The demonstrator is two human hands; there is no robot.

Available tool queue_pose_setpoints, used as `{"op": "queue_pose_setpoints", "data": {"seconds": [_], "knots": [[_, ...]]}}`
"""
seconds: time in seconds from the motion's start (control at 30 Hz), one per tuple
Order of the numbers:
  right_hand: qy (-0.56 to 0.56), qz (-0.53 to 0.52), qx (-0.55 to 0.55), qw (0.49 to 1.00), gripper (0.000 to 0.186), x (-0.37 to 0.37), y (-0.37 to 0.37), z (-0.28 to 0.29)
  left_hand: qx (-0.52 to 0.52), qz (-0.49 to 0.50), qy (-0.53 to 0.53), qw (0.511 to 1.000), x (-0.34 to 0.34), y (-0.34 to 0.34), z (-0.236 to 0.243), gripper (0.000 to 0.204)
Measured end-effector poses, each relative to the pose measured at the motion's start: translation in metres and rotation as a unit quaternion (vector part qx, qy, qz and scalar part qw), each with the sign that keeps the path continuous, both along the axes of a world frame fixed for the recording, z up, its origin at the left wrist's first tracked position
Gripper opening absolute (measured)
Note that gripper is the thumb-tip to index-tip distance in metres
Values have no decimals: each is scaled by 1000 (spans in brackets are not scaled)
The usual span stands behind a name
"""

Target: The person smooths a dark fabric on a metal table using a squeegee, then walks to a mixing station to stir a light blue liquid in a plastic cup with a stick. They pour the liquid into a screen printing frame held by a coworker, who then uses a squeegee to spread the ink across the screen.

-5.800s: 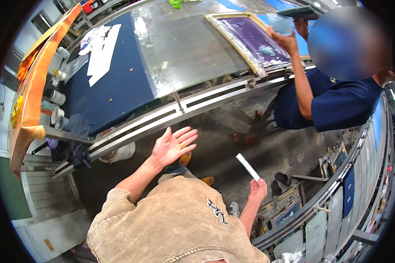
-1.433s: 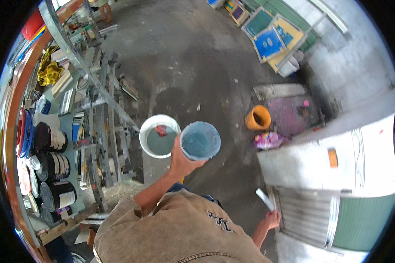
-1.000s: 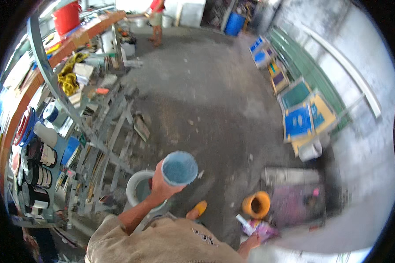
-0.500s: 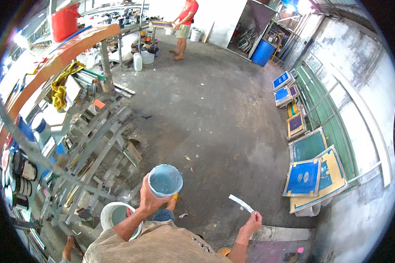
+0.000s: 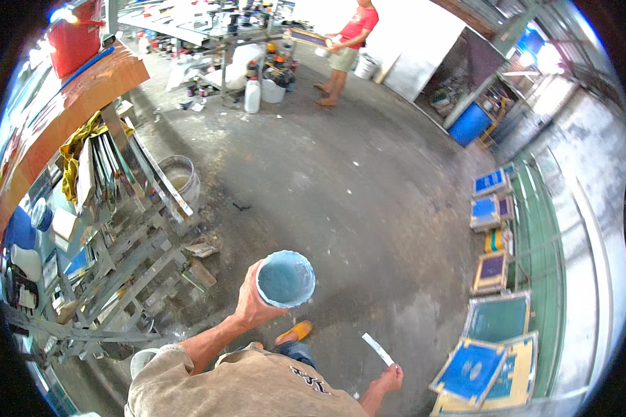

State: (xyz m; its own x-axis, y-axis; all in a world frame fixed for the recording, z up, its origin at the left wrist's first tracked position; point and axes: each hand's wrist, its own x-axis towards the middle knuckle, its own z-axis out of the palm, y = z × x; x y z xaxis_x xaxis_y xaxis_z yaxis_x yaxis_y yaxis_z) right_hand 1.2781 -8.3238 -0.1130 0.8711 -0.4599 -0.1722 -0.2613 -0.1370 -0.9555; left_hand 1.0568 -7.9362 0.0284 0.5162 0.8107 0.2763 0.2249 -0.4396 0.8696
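My left hand [image 5: 252, 300] is wrapped round the side of a light-blue round tub [image 5: 285, 279]. The tub is upright and its top is uncovered. Bluish-grey contents show inside, but I cannot tell what they are. Lower down on the right, my right hand [image 5: 388, 379] pinches one end of a flat, narrow white strip [image 5: 377, 349]. The strip's other end points up and left, apart from the tub. Below the tub, a foot in a yellow-orange shoe [image 5: 294, 332] shows on the floor.
Framed screens [image 5: 471, 372] lean along the right wall. A cluttered rack [image 5: 118, 278] and an orange-topped table [image 5: 83, 94] with a red bucket [image 5: 76, 42] stand left. A pale bucket [image 5: 181, 177] sits beside the rack. Another person [image 5: 348, 48] stands at the back, holding a frame.
My view has turned and moved forward, so the background person and screens sit farther right. The white bucket by my left forearm has dropped from sight. Both hands keep their holds.
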Motion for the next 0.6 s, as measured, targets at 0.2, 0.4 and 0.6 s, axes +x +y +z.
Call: {"op": "queue_pose_setpoints", "data": {"seconds": [0.2,0.4,0.6], "knots": [[-5,105,69,992,14,171,175,9,48,106,15,993,81,70,-14,103],[-22,279,133,951,15,282,361,70,16,229,37,973,152,144,-5,106],[-87,385,140,908,12,338,528,131,25,297,9,954,215,245,-14,100]]}}
